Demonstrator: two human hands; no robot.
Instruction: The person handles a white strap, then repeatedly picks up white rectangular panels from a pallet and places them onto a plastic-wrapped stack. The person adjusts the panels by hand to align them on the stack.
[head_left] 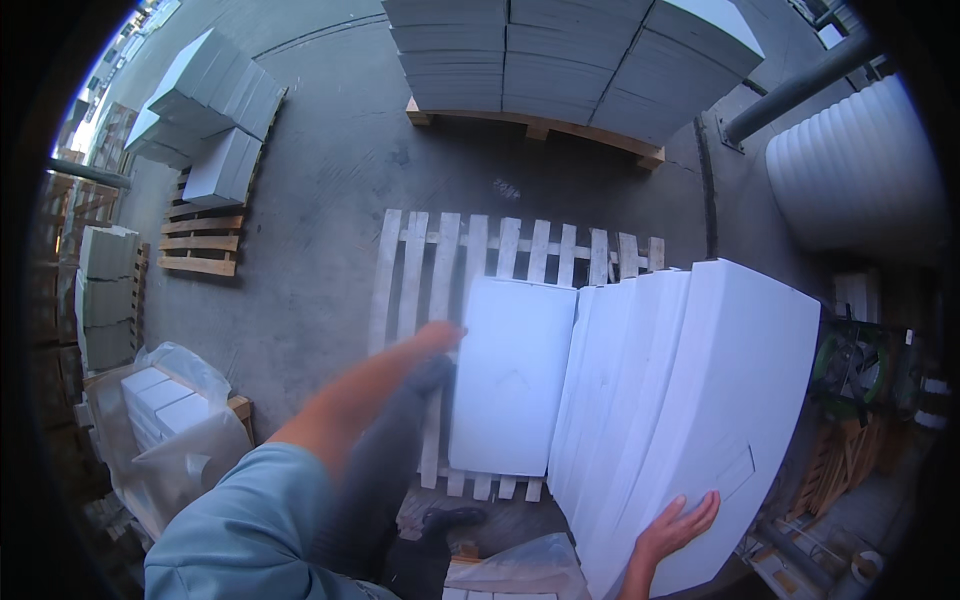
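A white rectangular box (512, 380) lies on a slatted wooden pallet (410, 265) in front of me. At its left edge is my left hand (440, 338), smeared by motion, so its grip on the box is unclear. Directly to the right rises a tall stack of flat white boxes (625, 370), its layers slightly stepped. My right hand (678, 525) rests against the broad white face of the topmost box (745, 370), near its front edge, with the fingers stretched out.
Beyond the pallet stands a large load of white boxes (560, 60) on another pallet. To the far left, boxes (215, 95) sit on a wooden pallet; nearer are plastic-wrapped white boxes (165, 405). A big white ribbed roll (855, 165) and a metal post (800, 90) stand far right.
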